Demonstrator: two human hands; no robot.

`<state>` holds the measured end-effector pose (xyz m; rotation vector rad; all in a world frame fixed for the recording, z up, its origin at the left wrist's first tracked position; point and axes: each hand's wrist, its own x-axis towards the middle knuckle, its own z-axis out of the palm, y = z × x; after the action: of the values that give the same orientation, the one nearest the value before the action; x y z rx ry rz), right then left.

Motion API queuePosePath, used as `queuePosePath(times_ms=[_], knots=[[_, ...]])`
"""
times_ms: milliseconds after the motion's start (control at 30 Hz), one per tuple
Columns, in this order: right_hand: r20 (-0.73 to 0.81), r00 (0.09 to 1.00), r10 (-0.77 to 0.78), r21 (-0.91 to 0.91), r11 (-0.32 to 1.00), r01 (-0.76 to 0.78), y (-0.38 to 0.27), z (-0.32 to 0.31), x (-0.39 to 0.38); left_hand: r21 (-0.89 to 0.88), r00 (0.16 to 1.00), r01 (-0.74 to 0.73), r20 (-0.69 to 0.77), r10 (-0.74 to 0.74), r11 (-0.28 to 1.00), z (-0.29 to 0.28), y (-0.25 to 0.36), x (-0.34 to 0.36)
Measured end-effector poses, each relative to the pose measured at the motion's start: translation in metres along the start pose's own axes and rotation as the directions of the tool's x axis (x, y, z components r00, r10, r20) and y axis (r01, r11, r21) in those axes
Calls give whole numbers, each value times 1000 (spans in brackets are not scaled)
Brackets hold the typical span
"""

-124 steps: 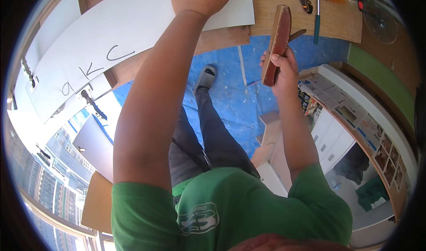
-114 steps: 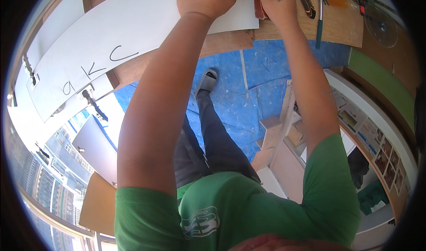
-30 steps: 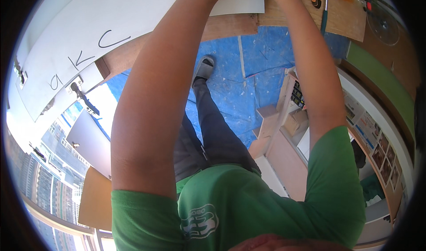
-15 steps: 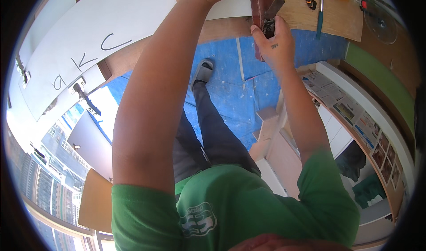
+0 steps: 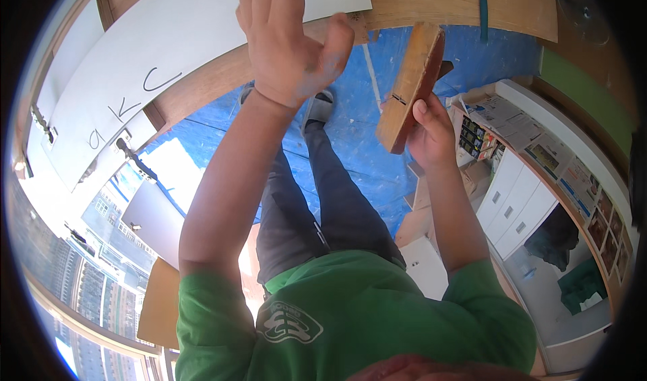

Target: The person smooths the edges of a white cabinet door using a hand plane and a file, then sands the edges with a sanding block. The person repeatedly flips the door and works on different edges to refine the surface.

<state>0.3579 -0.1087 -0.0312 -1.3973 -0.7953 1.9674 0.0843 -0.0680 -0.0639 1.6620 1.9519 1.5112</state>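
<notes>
I'm gripping the plane (image 5: 411,84) in my right hand (image 5: 433,133), off the counter's (image 5: 458,10) near edge; left hand (image 5: 286,54) is hanging empty, fingers spread, over the panel (image 5: 182,34). Plane's looking stiff, fairly heavy; mid-body sides should be giving best hold.

Wooden plane (image 5: 408,88) — in right hand (image 5: 433,133)

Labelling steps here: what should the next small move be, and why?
Probably bring the left hand to the wooden plane to check its slot: the right hand holds it clear of the white panel, slotted face exposed, while the left looks empty.
</notes>
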Motion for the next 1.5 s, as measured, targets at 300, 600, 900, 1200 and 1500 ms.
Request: queuePosePath(times_ms=[300,600,900,1200,1500], knots=[[36,996,77,-24,997,-76,40,9,2,-84,370,857,788,-493,509,-2,71,-145],[-215,952,220,-347,893,-285,71,20,9,55,221,909,779,-587,414,-1,40,-177],[-184,932,311,-162,926,-341,113,-20,41,-132,93,991,782,-617,-18,1,2,-221],[-321,946,46,-625,740,-248,130,-76,95,-173,-1,930,881,-473,-324,-47,-57,-262],[-85,986,-143,-934,356,-29,156,-52,107,-189,54,909,937,-346,-371,-60,-47,-260]])
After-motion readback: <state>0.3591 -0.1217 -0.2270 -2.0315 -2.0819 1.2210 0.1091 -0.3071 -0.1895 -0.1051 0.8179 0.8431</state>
